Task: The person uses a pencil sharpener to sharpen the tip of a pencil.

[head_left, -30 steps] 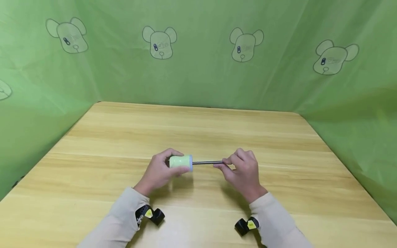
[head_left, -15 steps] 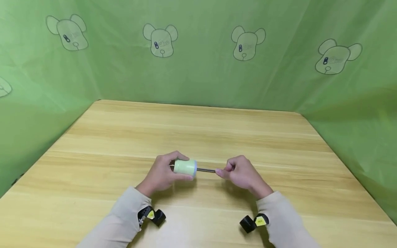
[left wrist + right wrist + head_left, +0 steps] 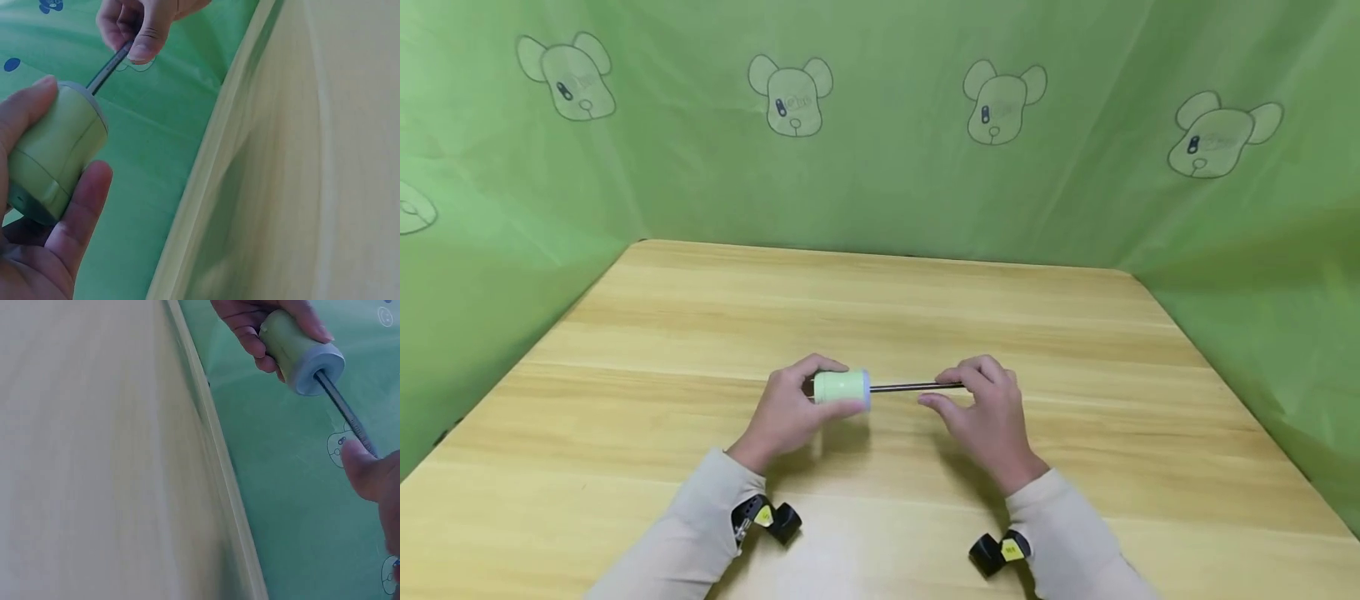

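My left hand (image 3: 790, 408) grips a light green, cylinder-shaped pencil sharpener (image 3: 840, 387) with a pale blue end, thumb on the near side and fingers on the far side. From a hole in that blue end, best seen in the right wrist view, sticks a dark pencil (image 3: 340, 403) with small print along it. My right hand (image 3: 988, 417) holds the pencil's outer end, fingers curled over it; in the head view the thumb tip lies just below the shaft. The pencil's point is hidden inside the sharpener. Both things are held above the table, the pencil nearly level.
The wooden table (image 3: 880, 317) spreads under both hands, and their shadows fall on it. Green curtains (image 3: 880, 192) with bear-head drawings stand behind and at the sides. Black wrist cameras (image 3: 786, 523) sit at both beige cuffs.
My right hand first rolled with the thumb forward on the pencil, then turned back and shifted outward, leaving more shaft showing. My left hand dipped slightly and rose again with the sharpener.
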Demonstrator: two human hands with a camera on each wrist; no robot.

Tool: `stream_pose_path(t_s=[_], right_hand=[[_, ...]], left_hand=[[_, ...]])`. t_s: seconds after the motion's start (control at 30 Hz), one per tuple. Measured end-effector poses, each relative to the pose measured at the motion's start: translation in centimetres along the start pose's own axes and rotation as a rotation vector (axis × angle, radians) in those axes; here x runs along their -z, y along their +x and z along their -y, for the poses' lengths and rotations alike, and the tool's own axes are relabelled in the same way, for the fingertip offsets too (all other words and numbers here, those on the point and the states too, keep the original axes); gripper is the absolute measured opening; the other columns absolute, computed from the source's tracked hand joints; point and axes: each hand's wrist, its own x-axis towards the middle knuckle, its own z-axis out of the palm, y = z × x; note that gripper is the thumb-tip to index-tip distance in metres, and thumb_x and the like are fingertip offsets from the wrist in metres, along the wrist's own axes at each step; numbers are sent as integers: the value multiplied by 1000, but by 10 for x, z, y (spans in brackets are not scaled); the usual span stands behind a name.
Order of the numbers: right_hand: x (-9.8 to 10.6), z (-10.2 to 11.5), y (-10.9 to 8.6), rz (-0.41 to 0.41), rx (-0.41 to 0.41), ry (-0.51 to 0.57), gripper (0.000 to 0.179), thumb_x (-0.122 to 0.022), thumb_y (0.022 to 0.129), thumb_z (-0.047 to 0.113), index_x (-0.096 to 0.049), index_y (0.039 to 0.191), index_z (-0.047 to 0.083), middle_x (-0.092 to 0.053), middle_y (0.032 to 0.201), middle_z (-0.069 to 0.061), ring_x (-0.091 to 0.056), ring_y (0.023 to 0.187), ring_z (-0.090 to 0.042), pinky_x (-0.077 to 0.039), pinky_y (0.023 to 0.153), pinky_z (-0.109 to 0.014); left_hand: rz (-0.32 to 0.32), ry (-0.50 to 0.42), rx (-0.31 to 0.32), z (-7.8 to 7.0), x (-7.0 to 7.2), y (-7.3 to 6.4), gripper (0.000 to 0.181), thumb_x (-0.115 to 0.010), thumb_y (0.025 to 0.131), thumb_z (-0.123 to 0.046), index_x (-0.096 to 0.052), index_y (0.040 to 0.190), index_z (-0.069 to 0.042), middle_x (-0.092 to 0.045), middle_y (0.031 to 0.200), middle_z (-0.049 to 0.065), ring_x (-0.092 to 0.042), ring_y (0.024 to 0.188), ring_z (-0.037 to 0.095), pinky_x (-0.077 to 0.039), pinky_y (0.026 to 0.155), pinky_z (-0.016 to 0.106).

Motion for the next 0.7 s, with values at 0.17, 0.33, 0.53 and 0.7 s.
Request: stream_pose_path(t_s=[0.17, 0.33, 0.53, 0.7], right_hand=[[-5, -5, 1, -208, 261, -40, 40, -72, 86, 40, -70, 69, 4, -51, 66, -2, -51, 56, -18, -33, 62, -36], [-10, -7, 4, -271, 361, -76, 47, -66, 91, 42, -71, 64, 5, -49, 61, 0, -45, 49, -14, -32, 57, -35], [-7, -8, 4, -189, 325, -98, 35, -78, 80, 35, -71, 64, 5, -51, 60, -1, -45, 49, -13, -33, 52, -33], [5, 2, 4, 168, -80, 4, 21, -91, 62, 15, -71, 66, 9, -57, 62, 4, -48, 53, -10, -39, 49, -26]], left_hand=[[57, -105, 12, -2, 2, 1, 38, -79, 81, -16, -64, 113, -2, -64, 90, 14, -65, 70, 23, -58, 64, 38], [82, -159, 34, -3, 4, 1, 35, -74, 85, -14, -62, 115, 1, -64, 89, 16, -67, 69, 25, -59, 67, 38], [82, -136, 41, -1, 4, 2, 36, -76, 84, -14, -63, 114, -2, -63, 90, 15, -66, 71, 24, -58, 67, 41], [90, -26, -5, 4, 1, 2, 38, -78, 82, -17, -63, 115, -6, -62, 92, 11, -60, 74, 20, -55, 61, 33]])
